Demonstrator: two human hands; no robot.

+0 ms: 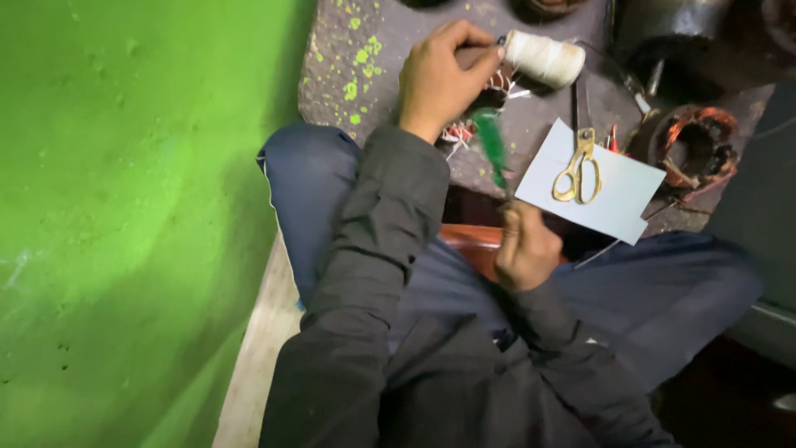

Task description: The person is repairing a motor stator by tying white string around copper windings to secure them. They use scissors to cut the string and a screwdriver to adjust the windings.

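Observation:
My left hand [439, 75] reaches forward over the dark floor, its fingers closed on the near end of a spool of white thread [545, 58]. Under that hand lies a wound coil with red and white wires [464, 129], partly hidden. My right hand [525, 247] is held close over my lap, gripping a thin tool with a green handle [491, 145] that points up and away and is blurred. Gold-handled scissors [580, 172] lie on a pale grey sheet [618, 203] just right of the tool.
A round motor stator with copper windings [695, 149] sits at the right. Dark metal housings [663, 33] stand at the back. A bright green wall [133, 207] fills the left side. The floor [356, 58] is speckled with green paint. My legs are folded beneath.

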